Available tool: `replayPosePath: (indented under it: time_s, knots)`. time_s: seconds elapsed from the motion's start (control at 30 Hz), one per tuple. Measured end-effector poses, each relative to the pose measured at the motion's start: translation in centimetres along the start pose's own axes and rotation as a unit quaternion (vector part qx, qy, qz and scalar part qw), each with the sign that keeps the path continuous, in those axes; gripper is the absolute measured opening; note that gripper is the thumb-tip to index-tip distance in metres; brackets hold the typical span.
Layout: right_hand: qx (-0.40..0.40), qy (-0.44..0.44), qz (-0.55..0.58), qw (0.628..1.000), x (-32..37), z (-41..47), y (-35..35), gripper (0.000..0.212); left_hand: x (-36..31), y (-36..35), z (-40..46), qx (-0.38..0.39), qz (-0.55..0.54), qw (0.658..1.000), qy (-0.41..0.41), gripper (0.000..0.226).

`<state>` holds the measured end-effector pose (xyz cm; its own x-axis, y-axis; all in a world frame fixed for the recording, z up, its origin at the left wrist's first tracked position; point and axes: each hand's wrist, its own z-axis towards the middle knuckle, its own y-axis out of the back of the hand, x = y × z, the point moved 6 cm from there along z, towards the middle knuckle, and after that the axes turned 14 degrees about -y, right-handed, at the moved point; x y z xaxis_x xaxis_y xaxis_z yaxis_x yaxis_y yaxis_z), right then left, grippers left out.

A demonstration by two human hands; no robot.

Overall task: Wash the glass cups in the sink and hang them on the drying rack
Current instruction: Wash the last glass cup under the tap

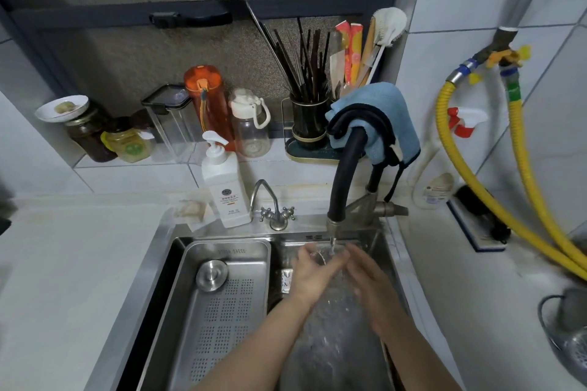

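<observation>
A: Where is the glass cup (320,255)?

B: Under the black faucet (344,168), in the right part of the steel sink (165,251); water runs from the spout onto it; it is clear and blurred by the stream, so its tilt cannot be told.

A: And the person's 2 hands?

B: The left hand (313,273) is curled round the cup from the left, gripping it; the right hand (368,276) lies against the cup's right side with fingers fairly straight, touching rather than clasping, though the blur leaves that uncertain.

A: What else sits in the sink?

B: A perforated steel tray (222,311) fills the left part; a round metal plug (212,274) rests on it.

A: And around the sink?

B: A white pump bottle (224,190) stands on the rim beside a small 2-handled tap (273,209); a blue cloth (378,117) hangs over the faucet's arch; dark chopsticks (305,63) stand in a holder behind; 2 yellow hoses (521,168) run down the right wall.
</observation>
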<state>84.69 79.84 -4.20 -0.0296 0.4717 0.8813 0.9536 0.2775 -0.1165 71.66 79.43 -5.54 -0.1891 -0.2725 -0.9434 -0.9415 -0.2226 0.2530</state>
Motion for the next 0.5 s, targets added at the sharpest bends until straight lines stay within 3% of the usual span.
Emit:
replayPosePath:
  time_s: [0.13, 0.3, 0.43, 0.5]
  knots:
    - [0.03, -0.005, 0.002, 1.0, -1.2, 0.6, -1.5, 0.054, -0.3, 1.0, 0.1, -0.001, -0.051, 0.998, 0.028, 0.061]
    - [0.012, -0.032, 0.033, 0.999, -0.3, 1.8, -2.9, 0.061, -0.1, 3.9, 0.2, 0.01, -0.074, 0.997, -0.004, 0.066]
    - [0.013, -0.068, 0.076, 0.995, 0.7, 2.8, -3.9, 0.053, 0.2, 5.9, -0.1, -0.008, -0.088, 0.996, -0.03, 0.03]
    - [0.004, -0.096, 0.082, 0.992, 0.4, 3.4, -4.0, 0.05, 0.3, 6.3, -0.3, -0.023, -0.091, 0.995, -0.039, 0.026]
